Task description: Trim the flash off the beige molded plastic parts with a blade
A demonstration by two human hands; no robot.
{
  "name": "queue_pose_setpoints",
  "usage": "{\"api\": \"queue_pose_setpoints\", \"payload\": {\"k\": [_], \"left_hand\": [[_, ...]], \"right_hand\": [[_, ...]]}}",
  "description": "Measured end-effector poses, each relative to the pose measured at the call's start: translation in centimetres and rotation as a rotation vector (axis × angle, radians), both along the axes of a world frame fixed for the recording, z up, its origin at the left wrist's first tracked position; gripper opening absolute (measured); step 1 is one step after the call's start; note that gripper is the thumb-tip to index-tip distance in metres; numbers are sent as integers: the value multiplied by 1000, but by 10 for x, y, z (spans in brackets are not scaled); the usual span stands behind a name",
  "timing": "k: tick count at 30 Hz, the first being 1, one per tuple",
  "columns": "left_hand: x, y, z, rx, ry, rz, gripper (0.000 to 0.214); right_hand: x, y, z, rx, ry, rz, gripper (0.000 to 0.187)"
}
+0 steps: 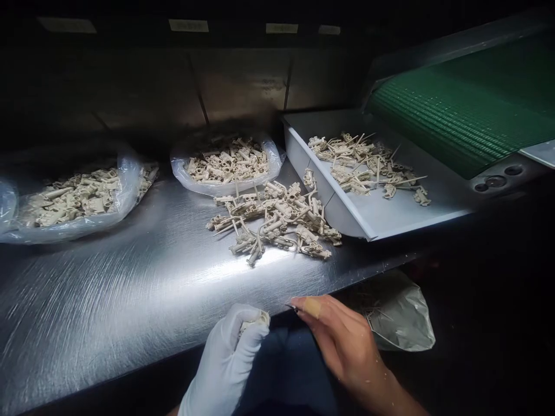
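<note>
My left hand (229,349), in a white glove, is closed around a small beige plastic part (259,319) near the table's front edge. Only the part's end shows between thumb and fingers. Bare apart from a tan plaster on one finger, my right hand (340,335) pinches a small dark pointed tool (292,307). Most of that tool is hidden, and its tip points left toward the part without touching it. Beyond both hands lies a loose pile of beige plastic parts (277,219), several with thin stems attached.
Two clear plastic bags (195,184) (65,231) of beige parts stand on the metal table (130,289). A pale tray (390,216) with stemmed parts sits under a green conveyor belt (468,110). Below the table edge, a bag (403,318) holds thin scraps.
</note>
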State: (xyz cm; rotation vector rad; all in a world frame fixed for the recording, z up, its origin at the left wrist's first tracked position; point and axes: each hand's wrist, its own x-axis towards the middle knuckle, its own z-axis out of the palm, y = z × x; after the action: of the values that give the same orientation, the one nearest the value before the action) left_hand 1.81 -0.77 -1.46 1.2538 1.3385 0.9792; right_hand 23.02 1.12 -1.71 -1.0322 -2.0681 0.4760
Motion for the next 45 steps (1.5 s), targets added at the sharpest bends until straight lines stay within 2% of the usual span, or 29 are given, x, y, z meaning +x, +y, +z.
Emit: {"api": "queue_pose_setpoints", "payload": {"k": [2,5,9,12,16,20,23,26,28,31,35,40,45], "left_hand": [[-2,-1,0,-14,-10,-15,35],[-3,-2,0,-30,-5,-30,34],[-4,-2,-2,-28,14,-64,34],[-4,-1,-5,-38,29,-116,33],[-5,0,-3,-97,5,-162,37],[-4,1,0,-90,-6,-110,39],[-2,1,1,-76,-14,-84,40],[-1,1,-1,-66,-10,-64,39],[-1,1,-2,-61,-1,-61,38],[-4,1,-3,-65,12,-73,37],[-8,1,-9,-32,36,-98,33],[-4,2,-15,27,47,-99,32],[2,3,-9,-9,22,-50,38]], "right_hand": [[3,5,11,158,-158,29,33],[5,12,32,356,-354,-13,31],[4,20,57,483,-503,37,27],[4,23,65,520,-564,109,27],[4,25,60,524,-541,87,30],[1,23,42,457,-337,-53,29],[-4,19,30,281,-163,-85,19],[-8,17,22,111,-117,-15,16],[-8,17,22,155,-131,-1,22],[-5,20,29,298,-213,4,31],[0,23,47,416,-344,48,25],[2,24,61,464,-447,103,34],[2,26,58,477,-407,81,31]]}}
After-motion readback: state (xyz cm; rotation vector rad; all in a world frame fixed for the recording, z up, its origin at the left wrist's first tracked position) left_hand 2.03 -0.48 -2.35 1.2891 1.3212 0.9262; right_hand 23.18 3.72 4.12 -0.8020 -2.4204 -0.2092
